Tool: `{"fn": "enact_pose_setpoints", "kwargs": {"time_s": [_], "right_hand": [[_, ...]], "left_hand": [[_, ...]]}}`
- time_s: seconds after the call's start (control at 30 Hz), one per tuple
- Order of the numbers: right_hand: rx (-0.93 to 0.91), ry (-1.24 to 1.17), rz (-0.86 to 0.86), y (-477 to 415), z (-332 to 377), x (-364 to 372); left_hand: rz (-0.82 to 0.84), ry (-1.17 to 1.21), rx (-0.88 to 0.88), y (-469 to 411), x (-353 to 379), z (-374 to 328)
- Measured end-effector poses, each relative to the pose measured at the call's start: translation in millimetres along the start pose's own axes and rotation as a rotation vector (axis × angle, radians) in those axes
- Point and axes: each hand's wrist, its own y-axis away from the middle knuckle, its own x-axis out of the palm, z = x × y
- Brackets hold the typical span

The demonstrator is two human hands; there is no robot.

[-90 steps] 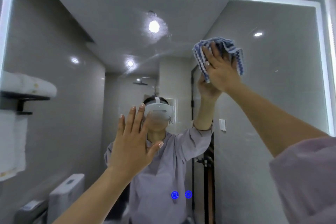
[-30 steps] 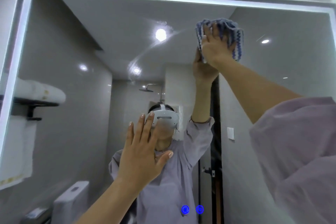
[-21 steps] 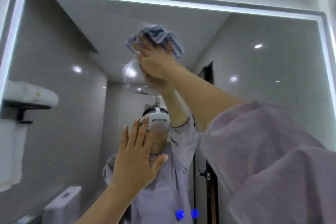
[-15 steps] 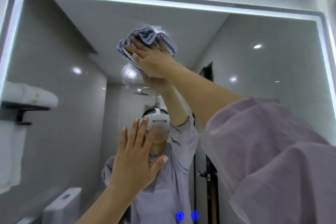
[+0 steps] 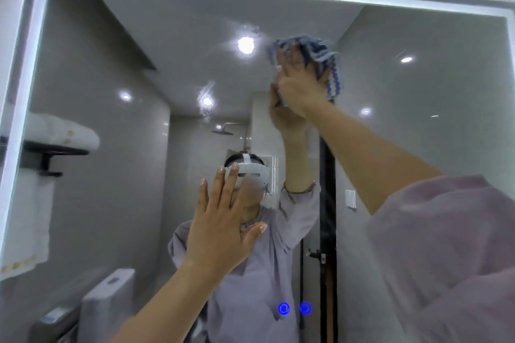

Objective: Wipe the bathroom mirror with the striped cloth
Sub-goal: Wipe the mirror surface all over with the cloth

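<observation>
A large bathroom mirror (image 5: 418,125) with a lit white border fills the view. My right hand (image 5: 299,86) is raised high and presses a bunched blue-and-white striped cloth (image 5: 326,61) against the upper middle of the glass. The cloth is blurred. My left hand (image 5: 220,228) is flat and open, fingers apart, held up against or just in front of the lower middle of the mirror; I cannot tell whether it touches. Smears show on the glass near the reflected ceiling lights.
Two blue lit touch icons (image 5: 294,308) sit low on the mirror glass. The mirror reflects a person in a lilac shirt, a towel shelf (image 5: 55,147) at the left, a toilet tank (image 5: 107,295) and a dark door frame. My lilac sleeve (image 5: 446,259) fills the lower right.
My right hand has swept the cloth back to the right along the upper glass, after going left from the right side. My left hand has stayed in place.
</observation>
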Motion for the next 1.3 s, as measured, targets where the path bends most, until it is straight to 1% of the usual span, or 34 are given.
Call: {"fn": "enact_pose_setpoints", "kwargs": {"time_s": [0.07, 0.1, 0.17, 0.2, 0.27, 0.33, 0.43, 0.53, 0.6, 0.63, 0.73, 0.8, 0.87, 0.9, 0.93, 0.97, 1.03, 1.1, 1.17, 1.2, 1.3], "right_hand": [[-0.176, -0.029, -0.001, 22.3, 30.5, 18.3], [-0.289, -0.022, 0.027, 35.1, 47.2, 28.7], [-0.497, 0.045, 0.152, 59.0, 77.7, 49.2], [-0.559, 0.065, 0.225, 67.8, 87.4, 57.0], [-0.603, 0.067, 0.306, 76.8, 92.8, 65.6], [-0.615, 0.096, 0.294, 78.9, 84.0, 64.6], [-0.592, 0.128, 0.260, 83.4, 58.0, 55.7], [-0.479, 0.153, 0.207, 93.1, 12.5, 43.3], [-0.404, 0.238, 0.130, 97.8, -27.8, 32.2], [-0.353, 0.254, 0.099, 99.2, -49.8, 25.5], [-0.146, 0.192, 0.026, 105.3, -116.6, 4.8], [0.014, 0.204, -0.006, 110.6, -148.8, -1.6], [0.177, 0.145, -0.004, 113.3, -155.9, -0.9], [0.236, 0.099, -0.013, 114.1, -150.2, 1.3], [0.254, 0.074, -0.023, 117.0, -140.4, 5.1], [0.228, 0.096, -0.032, 122.3, -127.6, 10.0], [0.093, 0.162, -0.021, 143.7, -98.0, 25.6], [-0.022, 0.113, 0.053, 174.8, -65.6, 45.1], [-0.121, 0.138, 0.104, 206.2, -42.7, 63.7], [-0.146, 0.119, 0.111, 217.9, -37.7, 69.1], [-0.142, -0.006, 0.131, 230.8, -43.5, 67.0]], "left_hand": [[-0.002, -0.003, 0.003, -0.1, -1.0, -0.8], [-0.001, -0.011, 0.003, -0.2, -1.6, -1.2], [0.000, -0.033, 0.001, -0.7, -3.5, -1.9], [0.002, -0.042, -0.001, -1.3, -4.5, -1.8], [0.009, -0.050, -0.007, -1.9, -5.5, -1.0], [0.009, -0.055, -0.004, -1.6, -5.0, -0.4], [-0.002, -0.035, -0.004, -0.6, -3.2, -0.6], [-0.012, 0.025, -0.002, 0.0, -2.6, -1.6], [-0.001, 0.039, -0.007, 0.2, -3.3, -1.8], [0.008, 0.037, -0.010, 0.4, -3.7, -1.4], [0.038, 0.012, -0.016, 0.5, -3.8, 0.0], [0.041, 0.011, -0.019, 0.4, -3.5, 0.2], [0.032, 0.025, -0.018, 0.4, -3.5, -0.5], [0.028, 0.030, -0.014, 0.5, -3.7, -0.9], [0.023, 0.034, -0.011, 0.9, -3.9, -1.1], [0.017, 0.040, -0.011, 1.3, -4.2, -1.4], [0.007, 0.052, -0.009, 1.3, -5.0, -2.0], [0.004, 0.059, -0.008, 1.2, -5.2, -2.3], [0.004, 0.056, -0.004, 1.2, -4.8, -1.8], [0.000, 0.056, -0.001, 1.0, -4.6, -1.7], [-0.025, 0.075, 0.009, 0.6, -3.7, -1.0]]}}
